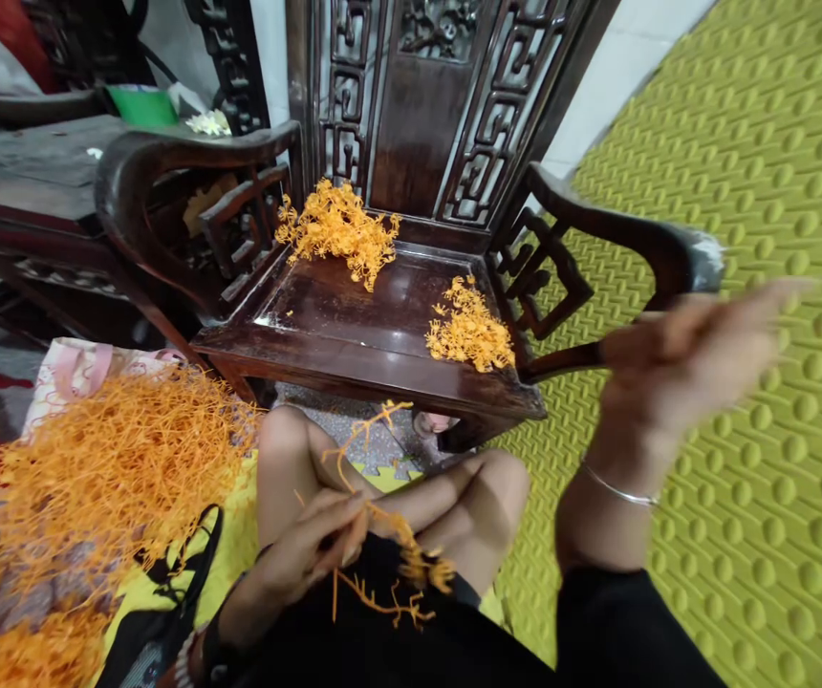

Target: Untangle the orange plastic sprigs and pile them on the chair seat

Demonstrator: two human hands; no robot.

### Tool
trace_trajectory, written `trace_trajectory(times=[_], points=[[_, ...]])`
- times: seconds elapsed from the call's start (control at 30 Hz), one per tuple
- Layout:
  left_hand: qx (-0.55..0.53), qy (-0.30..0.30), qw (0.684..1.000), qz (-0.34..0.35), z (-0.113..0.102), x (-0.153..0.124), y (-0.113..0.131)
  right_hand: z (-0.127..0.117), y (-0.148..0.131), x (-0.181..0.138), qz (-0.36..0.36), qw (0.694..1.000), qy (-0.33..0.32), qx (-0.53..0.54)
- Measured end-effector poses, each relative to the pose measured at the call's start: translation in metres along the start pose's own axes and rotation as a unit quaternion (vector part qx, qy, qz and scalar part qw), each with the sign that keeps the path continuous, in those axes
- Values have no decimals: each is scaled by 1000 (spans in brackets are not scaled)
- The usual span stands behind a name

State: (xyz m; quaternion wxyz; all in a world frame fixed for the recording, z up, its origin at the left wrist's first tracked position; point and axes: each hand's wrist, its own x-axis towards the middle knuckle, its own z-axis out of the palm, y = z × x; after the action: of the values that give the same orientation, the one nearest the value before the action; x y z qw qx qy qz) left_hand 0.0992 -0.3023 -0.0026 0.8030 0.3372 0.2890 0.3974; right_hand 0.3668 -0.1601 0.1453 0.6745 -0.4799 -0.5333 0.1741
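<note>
My left hand (317, 545) is closed over my lap, its fingertips pinching thin orange plastic branched stems (375, 604). The pieces stick out above, below and to the right of the fingers, and some carry curled clusters at their ends. Off to the right, my right hand (698, 373) is raised near the chair's armrest, smeared by motion. One finger seems to point out to the right; the rest are too blurred to read. On the dark wooden chair seat (354, 320) lie a larger heap of curly orange pieces (339, 229) and a smaller heap of orange pieces (472, 330).
A big tangled pile of orange stems (145, 459) spreads at my left, beside a pink-handled bag (71, 373). Near it lies a black strapped item (160, 612). The right armrest (618, 215) curves outward above a bumpy yellow mat (762, 535). A green container (142, 105) stands on a wooden table (31, 162).
</note>
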Motion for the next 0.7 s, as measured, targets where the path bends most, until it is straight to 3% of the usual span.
trace_trajectory(times=[0.07, 0.13, 0.27, 0.33, 0.4, 0.47, 0.53, 0.63, 0.7], points=[[-5, 16, 999, 32, -3, 7, 8, 14, 26, 9, -9, 996, -71, -53], [11, 26, 998, 54, -5, 14, 19, 28, 60, 19, 0, 974, -148, -174], [19, 29, 996, 84, -8, 24, 35, 44, 124, 40, 4, 875, -162, -456], [-8, 33, 994, 104, -9, 27, 38, 48, 146, 45, 11, 829, -182, -529], [-45, 33, 991, 124, -8, 30, 41, 50, 162, 43, 9, 811, -204, -548], [-93, 24, 986, 137, -8, 34, 44, 51, 169, 37, 0, 823, -207, -529], [-152, 15, 979, 132, -8, 37, 47, 52, 167, 27, -30, 868, -165, -468], [-242, 27, 962, 126, -9, 42, 49, 56, 147, -4, -98, 961, -79, -247], [-279, 39, 949, 139, -8, 48, 48, 64, 126, -38, -110, 986, -70, -105]])
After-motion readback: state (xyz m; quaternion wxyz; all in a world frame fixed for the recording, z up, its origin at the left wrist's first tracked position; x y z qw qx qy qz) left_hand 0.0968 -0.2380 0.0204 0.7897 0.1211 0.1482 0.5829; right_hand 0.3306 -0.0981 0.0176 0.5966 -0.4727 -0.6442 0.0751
